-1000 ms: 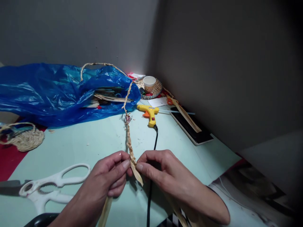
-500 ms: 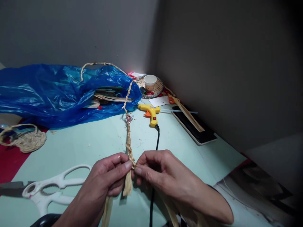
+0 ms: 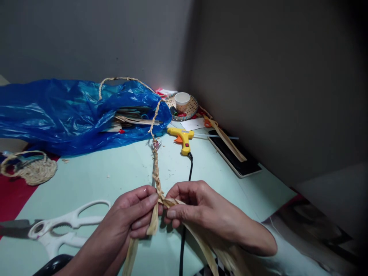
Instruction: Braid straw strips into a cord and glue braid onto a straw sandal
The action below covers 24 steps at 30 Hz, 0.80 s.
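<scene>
A tan braid of dried fibre runs from the far side of the table toward me, its working end between my hands. My left hand is closed, thumb and fingers pinching the braid near a short flat strip that hangs down. Another strip drops below that palm. My right hand is closed on a twisted fibre strand leaving the braid to the right. Long loose strips trail beneath my right wrist. The right fingertips are partly hidden behind the strand.
White-handled scissors lie at left, below a coiled braid piece. A blue plastic bag holds more strips. Beyond my hands are a yellow glue gun with its black cord, a woven tray with a white cup, and a dark tablet.
My right hand has drawn slightly away from my left, and a twisted strand now shows stretched between the braid and my right fingers. My left hand keeps its pinch.
</scene>
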Tool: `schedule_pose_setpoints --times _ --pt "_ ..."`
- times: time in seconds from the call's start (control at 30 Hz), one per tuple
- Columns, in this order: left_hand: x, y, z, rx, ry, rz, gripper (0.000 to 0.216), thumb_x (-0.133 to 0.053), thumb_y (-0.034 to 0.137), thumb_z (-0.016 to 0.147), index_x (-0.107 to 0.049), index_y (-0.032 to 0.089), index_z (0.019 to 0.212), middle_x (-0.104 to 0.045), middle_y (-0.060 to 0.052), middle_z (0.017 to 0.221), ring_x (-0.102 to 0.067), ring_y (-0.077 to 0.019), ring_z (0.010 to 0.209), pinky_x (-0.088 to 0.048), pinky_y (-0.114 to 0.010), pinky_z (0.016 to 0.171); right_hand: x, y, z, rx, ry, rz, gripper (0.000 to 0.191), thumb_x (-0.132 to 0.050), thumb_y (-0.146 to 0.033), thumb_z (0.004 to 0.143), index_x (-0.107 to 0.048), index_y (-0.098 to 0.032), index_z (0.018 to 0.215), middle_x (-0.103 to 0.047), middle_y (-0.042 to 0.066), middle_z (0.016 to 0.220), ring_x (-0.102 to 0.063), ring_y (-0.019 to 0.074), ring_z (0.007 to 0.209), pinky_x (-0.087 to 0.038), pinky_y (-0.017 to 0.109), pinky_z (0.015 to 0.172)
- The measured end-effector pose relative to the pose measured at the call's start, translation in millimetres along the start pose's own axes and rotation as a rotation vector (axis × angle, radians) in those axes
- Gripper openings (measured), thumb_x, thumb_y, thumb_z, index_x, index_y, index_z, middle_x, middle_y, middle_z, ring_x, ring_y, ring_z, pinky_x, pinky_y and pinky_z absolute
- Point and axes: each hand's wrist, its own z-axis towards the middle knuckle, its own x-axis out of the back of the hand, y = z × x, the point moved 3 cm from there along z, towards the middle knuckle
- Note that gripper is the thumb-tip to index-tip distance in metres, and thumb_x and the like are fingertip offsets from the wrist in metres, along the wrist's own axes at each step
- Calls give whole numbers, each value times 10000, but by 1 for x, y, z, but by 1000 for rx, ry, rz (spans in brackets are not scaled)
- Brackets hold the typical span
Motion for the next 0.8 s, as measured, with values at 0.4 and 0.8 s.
schedule_pose_setpoints --times 0.4,0.8 --pt "7 -1 4 -60 54 91 303 -800 384 694 -620 142 683 -492 46 526 -193 -13 426 -117 -146 397 3 5 -4 24 28 -173 233 -562 -344 948 -624 -120 937 -702 74 863 -488 51 523 -333 158 446" --pt "-4 -1 -3 -68 31 -4 264 -839 318 666 -619 171 681 -434 73 524 -402 -60 443 -300 -157 403 8 0 -31 -1 29 -348 182 -494 -332 980 -539 -156 996 -695 78 1003 -492 44 536 -365 164 487"
